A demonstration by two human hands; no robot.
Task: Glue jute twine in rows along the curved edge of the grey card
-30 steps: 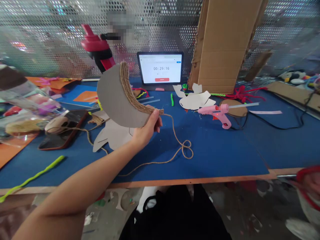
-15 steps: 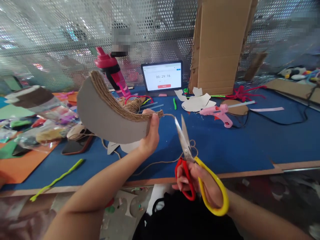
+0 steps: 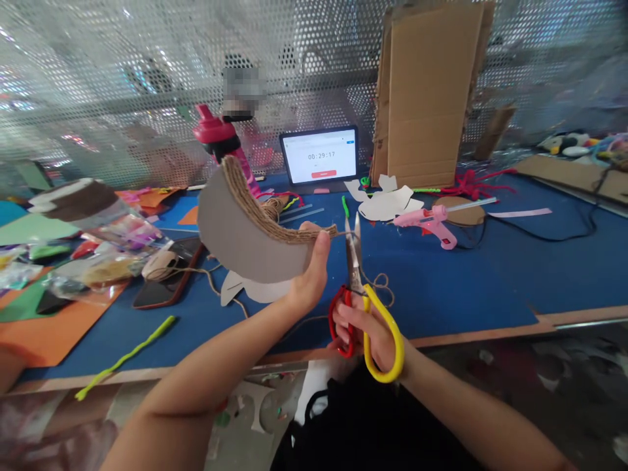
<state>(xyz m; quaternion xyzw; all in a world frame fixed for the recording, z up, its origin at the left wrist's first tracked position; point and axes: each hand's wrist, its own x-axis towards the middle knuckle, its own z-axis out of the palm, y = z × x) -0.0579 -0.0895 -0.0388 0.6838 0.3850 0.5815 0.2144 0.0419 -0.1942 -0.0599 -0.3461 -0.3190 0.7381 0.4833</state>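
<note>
My left hand grips the right end of a curved grey cardboard piece, thumb toward me. Rows of brown twine line its upper, inward-curving edge. From that end a short strand of twine reaches between the blades of the scissors. My right hand is closed around the scissors' red and yellow handles, with the blades pointing up and slightly apart. Behind the scissors, a loose loop of twine lies on the blue table. White cut paper shapes rest below the cardboard piece.
A pink glue gun lies on the right, its black cord trailing away. A tablet and a tall cardboard panel stand at the back. The phone, plastic bags and a pink bottle are on the left.
The curved cardboard piece in my left hand has shifted right. The scissors have moved left and up, their blades have come closer together, and the twine strand is now between them.
</note>
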